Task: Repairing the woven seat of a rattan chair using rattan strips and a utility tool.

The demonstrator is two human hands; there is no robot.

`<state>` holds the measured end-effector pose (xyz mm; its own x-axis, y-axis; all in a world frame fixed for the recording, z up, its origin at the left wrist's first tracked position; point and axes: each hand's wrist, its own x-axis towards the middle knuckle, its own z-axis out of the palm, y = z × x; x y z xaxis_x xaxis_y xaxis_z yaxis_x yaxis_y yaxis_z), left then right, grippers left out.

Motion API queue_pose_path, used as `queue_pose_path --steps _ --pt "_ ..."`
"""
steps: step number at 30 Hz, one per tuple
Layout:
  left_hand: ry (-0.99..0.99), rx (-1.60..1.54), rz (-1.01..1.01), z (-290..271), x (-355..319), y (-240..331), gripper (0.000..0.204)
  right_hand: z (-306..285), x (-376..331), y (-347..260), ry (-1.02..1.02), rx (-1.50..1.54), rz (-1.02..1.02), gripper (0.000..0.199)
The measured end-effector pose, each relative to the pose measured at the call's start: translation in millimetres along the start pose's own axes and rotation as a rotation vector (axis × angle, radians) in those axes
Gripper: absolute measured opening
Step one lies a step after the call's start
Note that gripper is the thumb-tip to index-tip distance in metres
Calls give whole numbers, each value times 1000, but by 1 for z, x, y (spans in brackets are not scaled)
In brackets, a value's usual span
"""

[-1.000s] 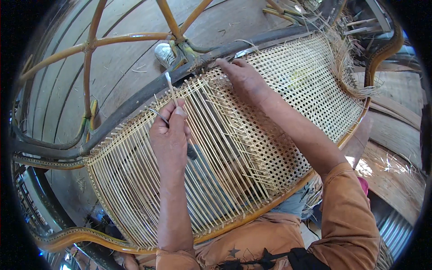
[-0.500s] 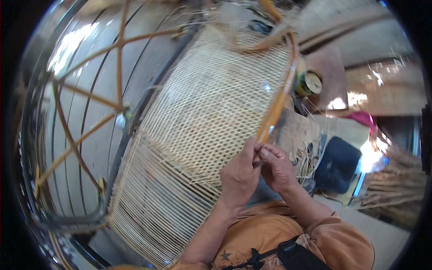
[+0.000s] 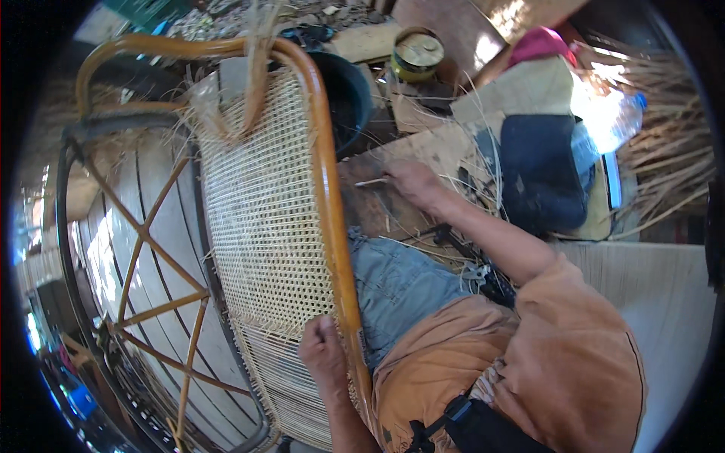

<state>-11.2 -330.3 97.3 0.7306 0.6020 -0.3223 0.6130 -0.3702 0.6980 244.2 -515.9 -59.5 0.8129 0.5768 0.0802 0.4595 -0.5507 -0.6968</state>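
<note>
Since half a second ago, right hand [image 3: 411, 181] reached out, pinching a thin stick [image 3: 371, 182]; left hand [image 3: 323, 353] fisted against woven panel [image 3: 264, 219], contents hidden.

The woven cane panel [image 3: 260, 204] is showing a pale, matt, open-mesh surface with frayed loose strands at its top. The rattan frame [image 3: 328, 189] around it is gleaming smooth and glossy orange-brown. The floor planks [image 3: 151, 226] are looking like worn, dull wood. The round tin [image 3: 418, 54] is shining like yellowish metal. The jeans [image 3: 396, 283] are reading as faded blue denim, the shirt [image 3: 574, 362] as soft orange cloth.
</note>
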Motion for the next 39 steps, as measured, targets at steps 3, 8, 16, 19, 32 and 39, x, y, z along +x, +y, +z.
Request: queue_pose_path --steps 3,8,16,19,32,39 --pt "133 49 15 -14 -1 -12 20 26 5 -8 -33 -24 110 16" --pt "133 64 -58 -22 0 -29 21 42 21 -25 185 130 90 9" --pt "76 144 -93 -13 9 -56 16 18 13 -30 124 -65 -136 19" --pt "121 147 -33 -5 11 -63 15 1 -16 -28 -86 -88 -277 18" --pt "199 -7 -110 -4 19 -76 12 -30 -72 -48 -192 -177 379 14" --pt "252 62 -10 0 16 -85 16 -12 -86 -37 -192 -441 297 18"
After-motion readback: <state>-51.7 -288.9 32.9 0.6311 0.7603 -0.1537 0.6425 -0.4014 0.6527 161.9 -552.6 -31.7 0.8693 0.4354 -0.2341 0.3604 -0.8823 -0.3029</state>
